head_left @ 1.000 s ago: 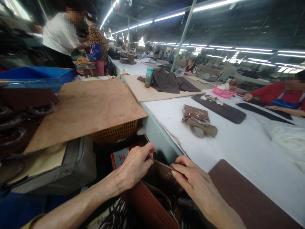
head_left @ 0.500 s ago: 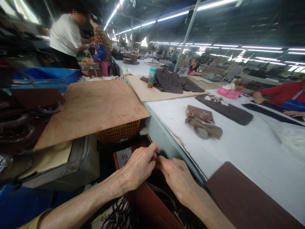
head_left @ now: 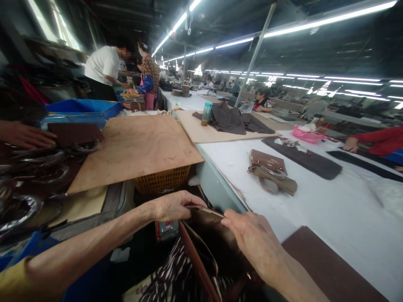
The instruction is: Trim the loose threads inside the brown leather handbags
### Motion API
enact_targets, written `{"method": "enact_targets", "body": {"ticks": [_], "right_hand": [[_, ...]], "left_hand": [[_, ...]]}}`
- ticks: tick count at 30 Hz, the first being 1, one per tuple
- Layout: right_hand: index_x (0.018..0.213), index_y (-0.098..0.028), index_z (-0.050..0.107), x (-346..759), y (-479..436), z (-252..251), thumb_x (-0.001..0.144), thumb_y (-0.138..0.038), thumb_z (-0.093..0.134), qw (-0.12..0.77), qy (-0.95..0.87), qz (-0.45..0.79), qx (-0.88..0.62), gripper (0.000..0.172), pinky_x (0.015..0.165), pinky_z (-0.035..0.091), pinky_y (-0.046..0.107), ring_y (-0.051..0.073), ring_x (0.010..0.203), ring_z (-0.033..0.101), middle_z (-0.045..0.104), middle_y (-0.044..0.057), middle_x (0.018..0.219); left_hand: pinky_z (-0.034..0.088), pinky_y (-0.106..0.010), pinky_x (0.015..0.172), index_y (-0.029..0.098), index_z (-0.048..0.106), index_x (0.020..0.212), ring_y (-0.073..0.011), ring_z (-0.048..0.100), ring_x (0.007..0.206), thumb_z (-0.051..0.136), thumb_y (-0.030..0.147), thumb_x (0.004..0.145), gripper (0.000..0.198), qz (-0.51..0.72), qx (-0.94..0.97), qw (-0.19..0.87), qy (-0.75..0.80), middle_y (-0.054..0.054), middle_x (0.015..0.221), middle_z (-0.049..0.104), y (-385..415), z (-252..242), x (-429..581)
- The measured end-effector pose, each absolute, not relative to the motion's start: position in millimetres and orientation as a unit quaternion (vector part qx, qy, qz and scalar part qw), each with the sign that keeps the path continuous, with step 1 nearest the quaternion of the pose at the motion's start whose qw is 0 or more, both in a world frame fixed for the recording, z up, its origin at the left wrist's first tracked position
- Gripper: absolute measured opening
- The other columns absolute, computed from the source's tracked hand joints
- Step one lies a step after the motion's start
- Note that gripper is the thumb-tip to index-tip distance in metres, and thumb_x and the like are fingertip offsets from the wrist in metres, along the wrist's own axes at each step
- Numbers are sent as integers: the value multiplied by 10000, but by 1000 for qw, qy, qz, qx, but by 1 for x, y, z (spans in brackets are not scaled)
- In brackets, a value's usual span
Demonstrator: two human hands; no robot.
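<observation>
A brown handbag (head_left: 197,256) rests on my lap with its mouth spread wide, showing a brown lining (head_left: 217,235). My left hand (head_left: 179,205) pinches the far rim of the bag near its left end. On the right part of that same rim, my right hand (head_left: 248,230) grips the edge between thumb and fingers. Beneath the bag shows dark cloth with pale streaks (head_left: 166,272). The inside of the bag is mostly in shadow.
On the white table (head_left: 330,209) lie a small brown bag (head_left: 267,163), a dark grey panel (head_left: 302,157) and a brown sheet (head_left: 330,264). A wooden board (head_left: 141,147) covers a yellow basket (head_left: 165,180). At far left, another person's hand (head_left: 28,134) touches wrapped bag handles.
My hands have moved apart along the rim, and the bag's mouth now shows open between them. Another person's hand has come in at the left. The view has shifted slightly.
</observation>
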State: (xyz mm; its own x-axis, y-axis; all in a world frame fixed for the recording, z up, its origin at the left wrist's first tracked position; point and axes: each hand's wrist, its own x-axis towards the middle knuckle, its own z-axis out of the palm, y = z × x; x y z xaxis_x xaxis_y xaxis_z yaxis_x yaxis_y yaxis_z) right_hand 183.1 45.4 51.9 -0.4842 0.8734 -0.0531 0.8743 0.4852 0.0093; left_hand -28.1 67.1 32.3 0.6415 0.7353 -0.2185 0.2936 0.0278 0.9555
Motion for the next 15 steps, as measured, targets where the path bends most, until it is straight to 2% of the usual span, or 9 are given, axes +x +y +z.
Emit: {"method": "enact_targets", "body": {"ticks": [4,8,12,15], "right_hand": [[758,-207,592,191,33,60,914,-261,345,30,858,-22,513,297,525,193,306,197,561,546,626,53,618],[732,-201,578,213,20,47,919,-264,331,-1,835,-50,547,317,545,228,281,170,584,523,614,34,629],[727,-202,569,231,12,35,926,-284,324,-25,816,-65,573,326,555,242,264,148,585,507,599,18,631],[739,-200,570,232,10,32,925,-279,331,-29,812,-66,580,313,572,253,266,156,614,524,607,25,648]], "left_hand": [[456,-216,767,175,672,926,-162,578,834,464,62,571,427,120,702,600,364,39,771,648,86,39,-27],[439,-189,717,180,657,945,-152,569,808,478,89,621,381,105,752,560,331,39,790,643,82,36,-9],[397,-175,670,189,614,913,-124,555,728,458,74,670,311,135,840,398,343,40,759,620,73,38,8],[385,-192,696,205,579,880,-131,569,750,420,29,679,311,113,891,259,356,23,772,614,68,45,16]]}}
